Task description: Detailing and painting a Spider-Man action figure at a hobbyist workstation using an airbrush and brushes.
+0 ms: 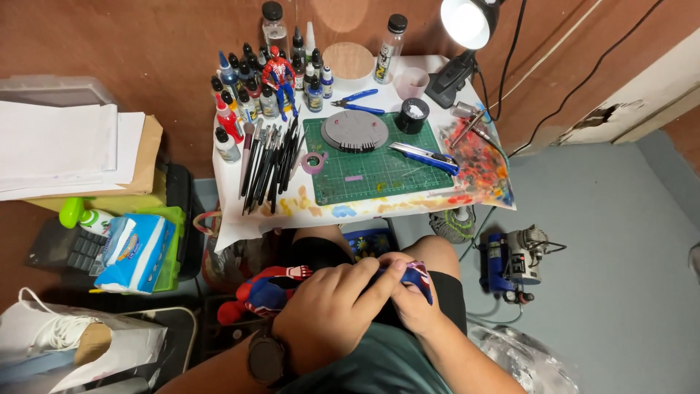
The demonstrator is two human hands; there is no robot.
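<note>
One small bench [240, 219], far centre, covered with white paper. One green cutting mat [364, 175] on it, carrying one round grey base [355, 131]. One blue air compressor [514, 263] on the floor, right. One desk lamp [467, 22], far right, lit. One red-and-blue figure [279, 76] upright among the paint bottles [240, 95], roughly twenty; exact count unclear. Brushes [270, 164] in one fanned row left of the mat, about a dozen. One blue cutter [426, 155], one pair of blue pliers [357, 102].

Near, over the lap: both hands together, knuckles up. Left hand [332, 310], watch on wrist, fingers curled closed, pinching a small blue-and-red piece [418, 276]. Right hand [412, 299] grips the same piece from below.
</note>
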